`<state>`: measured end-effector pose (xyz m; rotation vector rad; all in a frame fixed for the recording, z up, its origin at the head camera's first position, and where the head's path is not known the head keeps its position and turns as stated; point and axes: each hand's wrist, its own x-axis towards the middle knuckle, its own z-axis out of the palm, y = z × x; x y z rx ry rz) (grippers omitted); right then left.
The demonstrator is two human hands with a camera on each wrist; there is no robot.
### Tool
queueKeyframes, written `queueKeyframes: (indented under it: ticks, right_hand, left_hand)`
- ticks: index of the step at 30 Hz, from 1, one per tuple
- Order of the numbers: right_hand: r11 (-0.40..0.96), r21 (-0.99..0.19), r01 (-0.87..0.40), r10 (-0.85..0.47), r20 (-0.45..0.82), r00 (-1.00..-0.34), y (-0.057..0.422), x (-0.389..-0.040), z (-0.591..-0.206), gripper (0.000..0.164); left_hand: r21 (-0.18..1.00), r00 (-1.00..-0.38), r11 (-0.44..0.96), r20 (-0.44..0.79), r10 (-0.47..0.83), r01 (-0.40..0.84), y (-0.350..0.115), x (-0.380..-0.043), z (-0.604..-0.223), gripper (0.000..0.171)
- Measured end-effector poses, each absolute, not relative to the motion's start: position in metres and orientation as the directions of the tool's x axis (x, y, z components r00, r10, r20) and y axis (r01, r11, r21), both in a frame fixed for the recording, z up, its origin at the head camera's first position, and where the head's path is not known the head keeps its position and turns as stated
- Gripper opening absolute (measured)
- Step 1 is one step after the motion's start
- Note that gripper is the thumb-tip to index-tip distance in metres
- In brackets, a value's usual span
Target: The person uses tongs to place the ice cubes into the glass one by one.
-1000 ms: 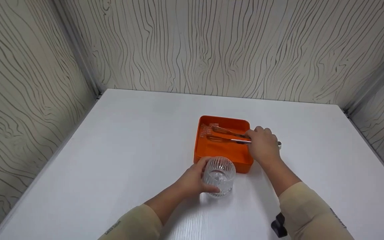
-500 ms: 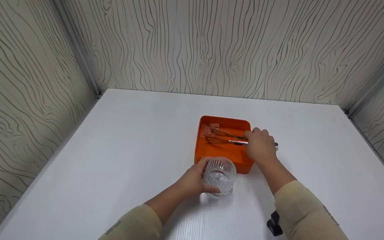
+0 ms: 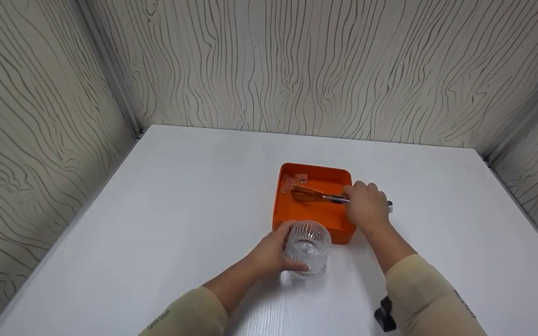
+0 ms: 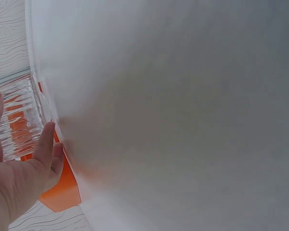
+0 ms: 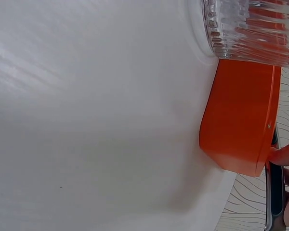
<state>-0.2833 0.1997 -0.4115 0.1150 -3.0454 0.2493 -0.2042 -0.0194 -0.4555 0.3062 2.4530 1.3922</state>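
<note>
My left hand [image 3: 269, 252] holds a clear ribbed glass [image 3: 313, 259], thumb on its near side, upright on the table at the tray's front edge. My right hand [image 3: 367, 203] grips a pair of metal tongs [image 3: 339, 199] with black grips and orange-brown tips. Those tips [image 3: 304, 194] are together, low over the orange tray [image 3: 313, 224]. Small clear cubes [image 3: 288, 184] lie in the tray's left part, just beyond the tips. I cannot tell whether a cube is between the tips. In the right wrist view, fingers hold the black grip [image 5: 277, 190] beside the tray wall.
A small black object [image 3: 385, 315] lies on the white table [image 3: 180, 210] beside the right sleeve. Wood-grain panels [image 3: 269, 65] enclose the table at the back and sides.
The tongs' two arms were spread apart and have come together in the tray. My right hand shifted slightly left. The left hand and glass have stayed in place.
</note>
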Motion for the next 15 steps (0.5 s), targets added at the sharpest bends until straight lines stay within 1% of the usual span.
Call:
queueKeyframes:
  ticks: [8,12,15]
  right_hand:
    - [0.980,-0.169,-0.102,-0.079,0.132,-0.988,0.205,-0.281,-0.411,0.016]
    - [0.979,-0.178,-0.096,-0.072,0.133,-0.988,0.209,-0.280,-0.409,0.018]
    - [0.976,-0.201,-0.088,-0.064,0.126,-0.990,0.212,-0.280,-0.407,0.019]
  left_hand:
    - [0.860,-0.929,0.507,-0.139,0.344,0.060,-0.020,-0.205,-0.457,0.082]
    - [0.857,-0.927,0.509,-0.128,0.353,0.075,-0.020,-0.206,-0.458,0.082]
    - [0.859,-0.927,0.507,-0.138,0.349,0.063,-0.020,-0.205,-0.457,0.082]
